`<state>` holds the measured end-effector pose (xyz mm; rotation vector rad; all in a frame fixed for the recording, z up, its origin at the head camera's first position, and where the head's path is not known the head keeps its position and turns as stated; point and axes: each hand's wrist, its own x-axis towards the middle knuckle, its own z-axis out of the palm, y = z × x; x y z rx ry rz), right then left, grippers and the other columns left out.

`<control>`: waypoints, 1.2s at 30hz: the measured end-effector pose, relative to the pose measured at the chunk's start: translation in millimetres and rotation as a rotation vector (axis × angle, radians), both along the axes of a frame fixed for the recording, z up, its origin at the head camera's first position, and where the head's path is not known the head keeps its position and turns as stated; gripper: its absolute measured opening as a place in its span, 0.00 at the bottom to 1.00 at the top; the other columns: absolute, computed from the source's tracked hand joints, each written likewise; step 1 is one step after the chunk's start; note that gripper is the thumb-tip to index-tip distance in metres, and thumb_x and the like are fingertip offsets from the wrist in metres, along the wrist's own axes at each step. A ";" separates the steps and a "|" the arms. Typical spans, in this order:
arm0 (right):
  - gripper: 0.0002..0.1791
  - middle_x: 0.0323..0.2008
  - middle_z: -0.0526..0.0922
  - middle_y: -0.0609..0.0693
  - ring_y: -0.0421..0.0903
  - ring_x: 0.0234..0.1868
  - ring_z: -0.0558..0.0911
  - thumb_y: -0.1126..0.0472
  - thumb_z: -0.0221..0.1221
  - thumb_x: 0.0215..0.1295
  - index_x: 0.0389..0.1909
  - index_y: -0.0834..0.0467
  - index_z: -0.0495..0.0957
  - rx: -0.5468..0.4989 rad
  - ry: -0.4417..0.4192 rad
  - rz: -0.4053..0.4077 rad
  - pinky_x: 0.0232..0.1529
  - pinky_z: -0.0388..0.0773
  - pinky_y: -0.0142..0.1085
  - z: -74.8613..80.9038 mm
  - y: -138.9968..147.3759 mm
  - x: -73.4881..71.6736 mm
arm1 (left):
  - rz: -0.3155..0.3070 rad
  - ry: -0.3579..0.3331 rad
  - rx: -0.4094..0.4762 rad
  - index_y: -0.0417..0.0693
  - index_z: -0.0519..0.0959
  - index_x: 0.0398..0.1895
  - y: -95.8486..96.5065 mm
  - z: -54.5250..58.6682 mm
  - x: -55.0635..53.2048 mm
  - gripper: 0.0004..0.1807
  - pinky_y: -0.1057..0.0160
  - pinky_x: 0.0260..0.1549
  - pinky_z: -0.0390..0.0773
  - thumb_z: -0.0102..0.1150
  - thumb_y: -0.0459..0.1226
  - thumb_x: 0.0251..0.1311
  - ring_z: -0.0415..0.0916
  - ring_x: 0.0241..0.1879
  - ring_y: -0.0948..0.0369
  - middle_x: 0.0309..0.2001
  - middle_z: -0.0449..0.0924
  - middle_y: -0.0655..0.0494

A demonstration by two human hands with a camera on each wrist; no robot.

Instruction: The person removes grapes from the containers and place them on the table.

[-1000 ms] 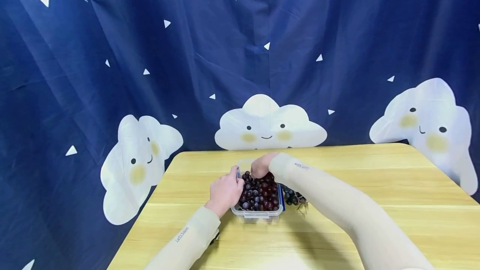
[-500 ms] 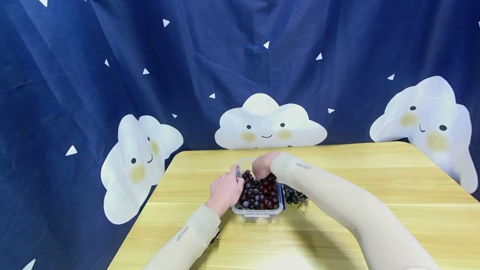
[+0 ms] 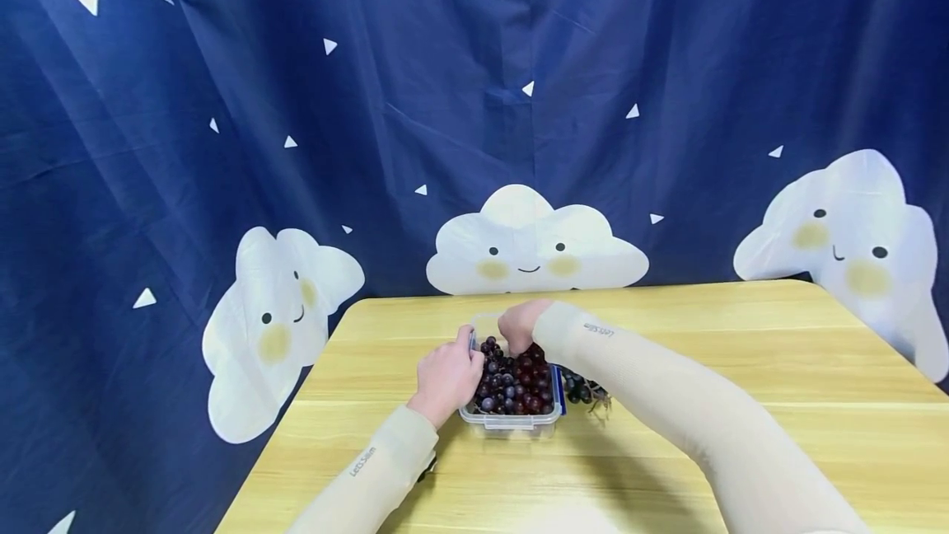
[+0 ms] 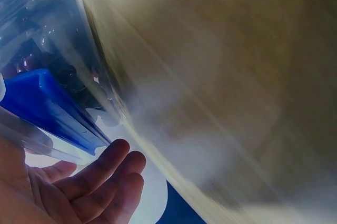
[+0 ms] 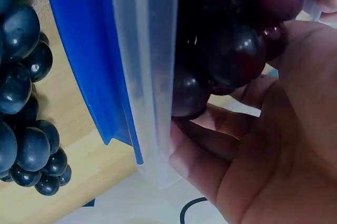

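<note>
On the bench (image 3: 385, 353), your clear container (image 3: 511, 422) holds glossy grapes (image 3: 511, 394), blue-black at left, dark red at right. Your left hand (image 3: 447, 375) grips its left rim; your right hand (image 3: 521, 325) curls round red grapes at the far end.

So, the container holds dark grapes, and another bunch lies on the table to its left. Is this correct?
Not the side: the head view shows the other bunch lying on the table to the right of the container of dark grapes.
</note>
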<state>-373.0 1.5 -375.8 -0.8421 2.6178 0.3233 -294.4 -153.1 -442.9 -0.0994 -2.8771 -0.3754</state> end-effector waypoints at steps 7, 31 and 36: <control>0.17 0.16 0.61 0.44 0.41 0.18 0.59 0.64 0.59 0.61 0.18 0.50 0.64 0.042 0.017 -0.021 0.23 0.60 0.34 -6.1 -4.9 -3.8 | -0.010 0.005 -0.011 0.56 0.69 0.68 2.7 0.3 1.2 0.26 0.52 0.20 0.71 0.48 0.47 0.67 0.80 0.27 0.51 0.36 0.86 0.48; 0.18 0.18 0.58 0.45 0.42 0.20 0.59 0.61 0.56 0.65 0.18 0.49 0.60 0.023 -0.100 -0.120 0.25 0.61 0.36 -9.4 3.3 -7.0 | -0.010 0.012 -0.017 0.57 0.70 0.67 5.9 -0.2 1.3 0.26 0.51 0.21 0.72 0.47 0.48 0.67 0.81 0.28 0.51 0.36 0.86 0.48; 0.21 0.14 0.54 0.43 0.41 0.17 0.53 0.62 0.55 0.65 0.15 0.49 0.59 0.030 -0.110 -0.092 0.23 0.57 0.35 -12.4 1.8 -10.7 | -0.013 0.006 -0.013 0.57 0.69 0.68 4.1 -2.2 -0.2 0.26 0.52 0.21 0.71 0.47 0.48 0.67 0.80 0.28 0.51 0.36 0.86 0.48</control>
